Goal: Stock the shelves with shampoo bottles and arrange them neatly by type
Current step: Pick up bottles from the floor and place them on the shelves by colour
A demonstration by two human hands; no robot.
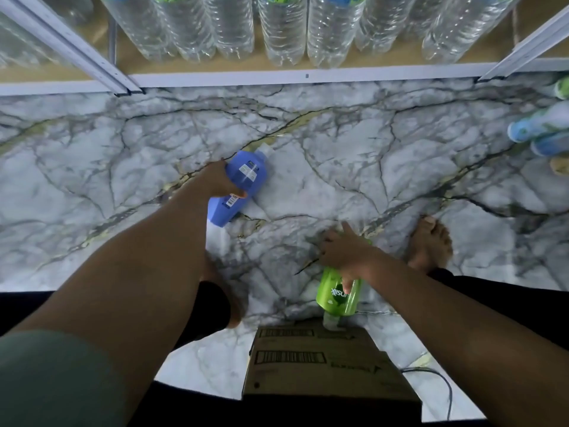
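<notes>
Fingers [238,194] round one blue bottle [237,188], one green bottle [337,292].

Marble-patterned floor [354,167] across the middle of the frame, pale grey with dark veins and thin yellowish streaks, glossy under soft, even light. Along the upper edge, a low shelf [215,79] with a white metal front rail and a tan board behind it, white uprights slanting in at upper left and upper right. On that board, a row of clear water bottles [283,29] standing close together. At bottom centre, a brown cardboard box [323,365] with printed barcodes. At lower right, a thin dark cable [443,383] curving over the floor.
</notes>
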